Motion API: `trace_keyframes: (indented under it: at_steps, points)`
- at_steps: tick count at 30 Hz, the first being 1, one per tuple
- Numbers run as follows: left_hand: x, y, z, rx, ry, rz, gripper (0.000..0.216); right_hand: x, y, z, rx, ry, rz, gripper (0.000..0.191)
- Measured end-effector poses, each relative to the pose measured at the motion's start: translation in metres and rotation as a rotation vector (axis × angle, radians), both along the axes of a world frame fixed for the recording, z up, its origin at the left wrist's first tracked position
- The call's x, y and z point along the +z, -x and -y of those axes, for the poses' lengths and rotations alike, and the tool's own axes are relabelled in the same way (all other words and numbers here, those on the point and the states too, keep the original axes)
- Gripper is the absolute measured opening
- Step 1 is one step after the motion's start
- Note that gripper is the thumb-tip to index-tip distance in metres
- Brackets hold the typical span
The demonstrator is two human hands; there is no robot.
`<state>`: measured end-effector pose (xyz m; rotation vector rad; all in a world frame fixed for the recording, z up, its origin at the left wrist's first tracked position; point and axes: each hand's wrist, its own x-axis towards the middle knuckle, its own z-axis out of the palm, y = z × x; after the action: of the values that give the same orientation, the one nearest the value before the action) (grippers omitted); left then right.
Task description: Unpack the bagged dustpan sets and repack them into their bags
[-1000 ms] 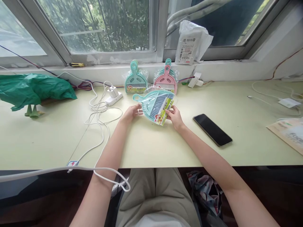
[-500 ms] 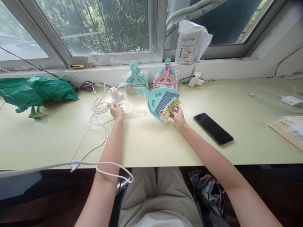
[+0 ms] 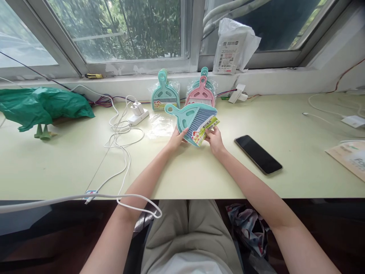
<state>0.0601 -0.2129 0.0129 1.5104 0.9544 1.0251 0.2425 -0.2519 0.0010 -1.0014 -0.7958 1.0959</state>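
2 hands (image 3: pixel 176 139) (image 3: pixel 215 140) w/ 1 brush (image 3: pixel 202 121)

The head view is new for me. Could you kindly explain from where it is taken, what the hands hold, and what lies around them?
There is no machine here: a camera worn on a person's head looks forward and down at that person's own bare hands. The left hand grips the edge of a turquoise dustpan and brush set; the right hand holds its printed card. On the pale table, clear plastic lies to the left, then a white power strip, and farther left some green plastic. A black phone lies to the right. Behind the held set, similar ones stand in two groups, turquoise in front on the left, pink on the right.
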Motion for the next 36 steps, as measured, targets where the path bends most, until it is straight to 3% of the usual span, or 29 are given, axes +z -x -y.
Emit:
trace_keyframes:
  at_steps: [6,14,22,26,31,34,36]
  points:
    - [-0.011,-0.004,-0.002,-0.048,0.147,0.17,0.045,0.002,-0.004,-0.001,-0.012,0.148,0.007,0.014]
    - [-0.004,0.011,-0.011,0.128,0.138,0.039,0.03,0.01,-0.026,-0.008,-0.2,0.28,-0.017,0.038]
    - [0.004,0.031,-0.018,0.134,0.184,-0.065,0.021,0.009,-0.066,-0.024,-0.425,0.408,-0.096,0.051]
    - [0.006,0.03,-0.015,0.081,0.173,-0.11,0.027,0.009,-0.083,-0.026,-0.415,0.256,-0.217,0.054]
    - [0.006,0.022,-0.01,-0.032,0.059,-0.11,0.044,0.012,-0.081,-0.023,-0.326,0.209,-0.243,0.023]
    - [0.002,0.018,-0.009,-0.032,-0.001,-0.134,0.043,0.01,-0.068,-0.019,-0.247,0.209,-0.141,0.021]
    - [-0.001,0.014,-0.009,-0.004,-0.003,-0.167,0.041,0.01,-0.055,-0.014,-0.215,0.188,0.055,0.022]
